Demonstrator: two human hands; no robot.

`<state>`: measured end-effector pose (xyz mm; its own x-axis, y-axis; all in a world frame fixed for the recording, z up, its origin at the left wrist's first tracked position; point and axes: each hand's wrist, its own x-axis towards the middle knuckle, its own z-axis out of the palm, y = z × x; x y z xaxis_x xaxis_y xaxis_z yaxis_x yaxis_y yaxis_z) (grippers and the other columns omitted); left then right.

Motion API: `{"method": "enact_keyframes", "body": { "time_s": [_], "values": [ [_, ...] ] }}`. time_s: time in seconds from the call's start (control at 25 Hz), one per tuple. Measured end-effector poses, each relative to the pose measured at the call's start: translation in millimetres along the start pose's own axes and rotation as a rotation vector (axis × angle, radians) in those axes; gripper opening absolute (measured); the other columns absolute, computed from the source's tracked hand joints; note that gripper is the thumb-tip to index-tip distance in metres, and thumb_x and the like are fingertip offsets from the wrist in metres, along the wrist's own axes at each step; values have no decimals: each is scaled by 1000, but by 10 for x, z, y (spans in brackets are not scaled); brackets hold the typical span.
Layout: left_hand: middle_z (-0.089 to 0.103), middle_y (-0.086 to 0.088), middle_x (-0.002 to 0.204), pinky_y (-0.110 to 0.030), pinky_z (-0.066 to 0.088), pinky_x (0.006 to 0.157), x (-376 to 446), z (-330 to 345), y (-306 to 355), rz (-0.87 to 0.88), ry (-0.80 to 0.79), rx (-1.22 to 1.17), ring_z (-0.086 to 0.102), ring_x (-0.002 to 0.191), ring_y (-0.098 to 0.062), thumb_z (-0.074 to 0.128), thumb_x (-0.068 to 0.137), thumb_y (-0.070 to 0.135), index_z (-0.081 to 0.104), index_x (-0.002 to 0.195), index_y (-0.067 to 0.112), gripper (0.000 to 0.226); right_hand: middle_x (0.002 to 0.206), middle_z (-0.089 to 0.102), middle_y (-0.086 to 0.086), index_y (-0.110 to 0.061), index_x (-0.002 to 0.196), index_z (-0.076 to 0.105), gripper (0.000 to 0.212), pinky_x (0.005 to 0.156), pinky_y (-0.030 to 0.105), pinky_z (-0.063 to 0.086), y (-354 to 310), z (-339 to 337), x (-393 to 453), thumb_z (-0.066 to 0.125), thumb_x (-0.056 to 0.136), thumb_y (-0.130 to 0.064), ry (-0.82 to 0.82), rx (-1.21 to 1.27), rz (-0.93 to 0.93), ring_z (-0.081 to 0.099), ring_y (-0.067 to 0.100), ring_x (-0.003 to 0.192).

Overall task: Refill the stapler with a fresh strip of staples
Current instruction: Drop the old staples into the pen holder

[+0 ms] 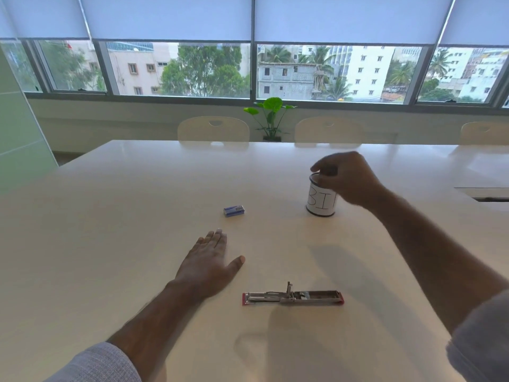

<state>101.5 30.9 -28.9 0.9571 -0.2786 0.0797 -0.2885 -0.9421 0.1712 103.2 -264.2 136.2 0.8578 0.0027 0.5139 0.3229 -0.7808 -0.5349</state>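
Observation:
A red stapler (pixel 292 297) lies swung fully open and flat on the white table (pixel 110 216), its metal channel facing up. A small blue box of staples (pixel 233 210) sits farther back, to the left. My left hand (pixel 210 261) rests flat on the table between the box and the stapler, fingers spread, holding nothing. My right hand (pixel 345 179) hovers over the mouth of a small can labelled "BIN" (pixel 321 201), fingers curled downward. Blur hides whether anything is pinched in them.
Three pale chairs (pixel 213 129) stand along the table's far edge, with a potted plant (pixel 271 117) behind them under the windows. A cable slot (pixel 484 193) is cut into the table at the right.

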Motion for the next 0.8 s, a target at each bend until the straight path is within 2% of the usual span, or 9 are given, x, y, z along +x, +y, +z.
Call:
{"method": "enact_keyframes", "body": {
  "time_s": [0.12, 0.24, 0.28, 0.44, 0.68, 0.76, 0.8],
  "values": [
    [0, -3, 165, -32, 0, 122, 12, 9, -9, 3, -35, 23, -1, 151, -13, 18, 90, 68, 4, 154, 13, 86, 63, 64, 6, -4, 89, 74, 13, 52, 17, 46, 213, -5, 411, 75, 75, -5, 69, 66, 119, 52, 1, 45],
    [0, -2, 165, -31, 0, 122, 12, 12, -10, 3, -24, 26, -2, 151, -12, 18, 90, 68, 4, 154, 13, 86, 69, 66, 15, 3, 89, 74, 15, 63, 34, 51, 413, 42, 671, 73, 74, -1, 108, 4, 179, 53, 16, 53],
    [0, -2, 165, -31, -1, 122, 16, 14, -10, 3, -19, 26, -2, 151, -12, 18, 90, 68, 4, 154, 14, 86, 73, 68, 17, 3, 88, 74, 14, 68, 35, 51, 479, 70, 725, 72, 74, 0, 120, -33, 199, 55, 19, 57],
    [-3, -1, 165, -30, -2, 122, 24, 31, -18, 0, -22, 22, -4, 151, -10, 17, 89, 69, 2, 154, 15, 86, 87, 74, 20, 0, 85, 76, 14, 73, 28, 49, 684, 207, 760, 66, 76, 5, 92, -132, 247, 59, 22, 74],
    [-3, -2, 165, -31, -1, 122, 49, 46, -28, 15, -36, 26, -4, 151, -12, 16, 89, 69, 2, 154, 14, 87, 88, 73, 18, -3, 86, 75, 17, 73, 27, 48, 756, 271, 710, 63, 78, 4, 122, -116, 253, 65, 29, 83],
    [13, -4, 164, -32, 9, 122, 48, 7, -43, 33, -5, -11, 9, 151, -15, 24, 87, 70, 17, 153, 15, 86, 86, 73, 17, -3, 85, 75, 17, 73, 26, 46, 730, 310, 660, 61, 78, 4, 123, -118, 206, 65, 28, 82],
    [30, -5, 159, -33, 21, 119, 66, -34, -60, 43, 45, -48, 24, 147, -18, 31, 85, 70, 34, 147, 16, 82, 86, 73, 16, -3, 85, 75, 18, 72, 26, 46, 708, 336, 627, 61, 78, 4, 114, -117, 179, 64, 28, 82]
  ]
}}
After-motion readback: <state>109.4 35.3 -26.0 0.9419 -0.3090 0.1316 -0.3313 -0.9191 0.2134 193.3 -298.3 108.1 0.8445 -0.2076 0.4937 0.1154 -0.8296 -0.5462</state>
